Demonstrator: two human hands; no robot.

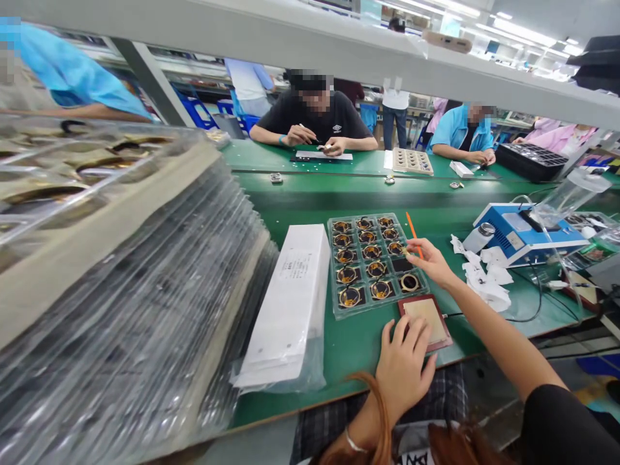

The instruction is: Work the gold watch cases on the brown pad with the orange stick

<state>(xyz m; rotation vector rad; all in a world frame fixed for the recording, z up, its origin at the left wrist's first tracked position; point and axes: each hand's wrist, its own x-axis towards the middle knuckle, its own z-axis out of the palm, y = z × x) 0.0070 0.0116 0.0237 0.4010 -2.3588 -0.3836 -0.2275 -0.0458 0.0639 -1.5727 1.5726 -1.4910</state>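
A clear plastic tray (pixel 356 310) holds rows of round gold-rimmed watch cases (pixel 380 289), several with orange strips inside. Over its right side, my right hand (pixel 430 259) has thumb and fingers pinched on a small gold-coloured piece, apparently a watch case, mostly hidden by the fingertips. The dark compartment just below those fingers shows no case. My left hand (pixel 404 361) lies open, fingers apart, its fingertips at the left edge of a square beige pad with a reddish-brown border (pixel 438 323). An orange stick (pixel 411 227) lies beside the tray, behind my right hand.
At left rises a tall stack of plastic trays (pixel 145 290), beside a long white box (pixel 290 290). Crumpled tissues (pixel 489 278), a metal-capped bottle (pixel 479 237) and a blue machine (pixel 527 236) with cables stand right. Across the green bench (pixel 300 203), co-workers handle small parts.
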